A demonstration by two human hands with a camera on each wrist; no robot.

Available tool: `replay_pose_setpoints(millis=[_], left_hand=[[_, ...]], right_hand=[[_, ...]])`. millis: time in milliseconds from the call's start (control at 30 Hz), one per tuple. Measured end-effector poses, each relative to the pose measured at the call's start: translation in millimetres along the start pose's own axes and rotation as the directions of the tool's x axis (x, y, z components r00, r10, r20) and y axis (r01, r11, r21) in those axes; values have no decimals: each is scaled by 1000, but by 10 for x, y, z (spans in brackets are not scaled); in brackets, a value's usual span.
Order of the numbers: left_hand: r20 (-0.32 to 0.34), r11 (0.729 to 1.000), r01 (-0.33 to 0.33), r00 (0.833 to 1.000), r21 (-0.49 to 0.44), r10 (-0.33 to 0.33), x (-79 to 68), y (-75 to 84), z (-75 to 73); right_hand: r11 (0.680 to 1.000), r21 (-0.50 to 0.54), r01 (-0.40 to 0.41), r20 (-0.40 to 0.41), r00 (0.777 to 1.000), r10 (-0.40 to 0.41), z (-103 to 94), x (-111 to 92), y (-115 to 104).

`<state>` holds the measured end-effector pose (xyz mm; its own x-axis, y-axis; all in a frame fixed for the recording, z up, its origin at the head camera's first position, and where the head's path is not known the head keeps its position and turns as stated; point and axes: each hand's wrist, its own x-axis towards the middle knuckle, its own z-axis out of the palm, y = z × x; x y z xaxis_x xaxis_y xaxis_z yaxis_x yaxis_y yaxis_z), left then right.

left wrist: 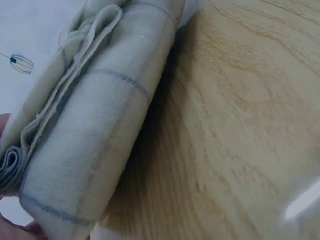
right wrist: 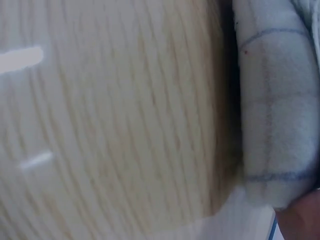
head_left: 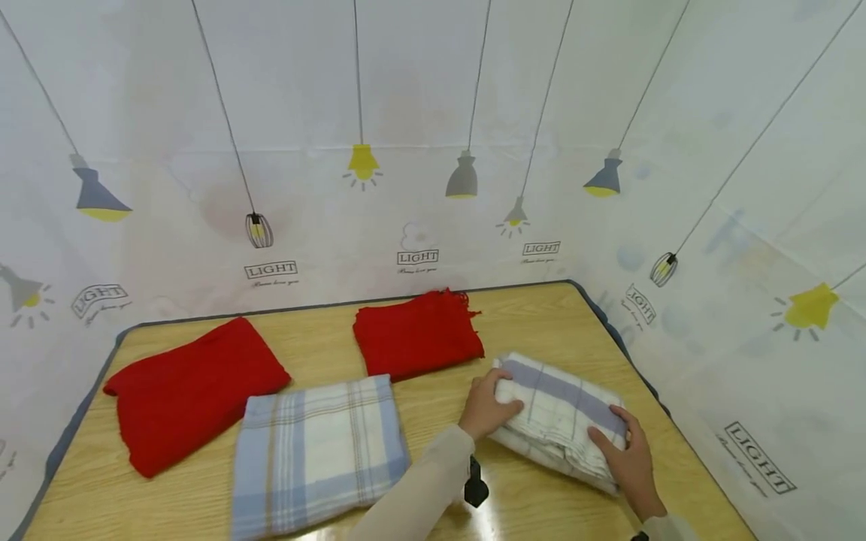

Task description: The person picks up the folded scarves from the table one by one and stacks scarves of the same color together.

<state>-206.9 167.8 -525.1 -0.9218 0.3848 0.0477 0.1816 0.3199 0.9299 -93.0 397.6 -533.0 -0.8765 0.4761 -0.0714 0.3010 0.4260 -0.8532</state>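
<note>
A thick folded white scarf point(head_left: 551, 402) with a lavender stripe and thin check lines is at the right of the table. My left hand point(head_left: 489, 406) grips its left end, thumb on top. At the opposite end my right hand point(head_left: 629, 458) holds it, thumb over the upper layers and fingers along the far side. The left wrist view shows the scarf's rounded fold point(left wrist: 95, 120), with loose layered edges above and parts of the hand at lower left. Its fold point(right wrist: 280, 110) also shows in the right wrist view, beside a fingertip point(right wrist: 300, 220).
A folded blue-and-white plaid cloth point(head_left: 318, 451) lies left of my left forearm. One red folded cloth point(head_left: 196, 391) is at the far left, and a red fringed scarf point(head_left: 416, 334) sits at the back middle. Lamp-printed sheeting point(head_left: 419, 210) surrounds the wooden table point(head_left: 541, 308).
</note>
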Motion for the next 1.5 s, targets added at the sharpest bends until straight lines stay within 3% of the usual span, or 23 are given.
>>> replay_pose_setpoints(millis=[400,700,933,1333,1500], left_hand=[[-9,999,0,1000,-40,0,-211,103,-452],[-70,998,14,997,-60,-18,-436,136,-799],[-107,995,19,994,-96,-29,-585,160,-1078],[-186,999,13,982,-39,-20,-809,178,-1487],[-228,998,41,972,-37,-49,-957,113,-1691]], right_hand=[[995,-21,94,20,995,-93,198,-30,-287],[982,-12,187,55,981,-186,393,-147,-614],[979,28,202,71,976,-204,561,-205,-835],[965,60,253,100,961,-258,843,-302,-1099],[949,70,307,136,940,-314,1018,-339,-1254]])
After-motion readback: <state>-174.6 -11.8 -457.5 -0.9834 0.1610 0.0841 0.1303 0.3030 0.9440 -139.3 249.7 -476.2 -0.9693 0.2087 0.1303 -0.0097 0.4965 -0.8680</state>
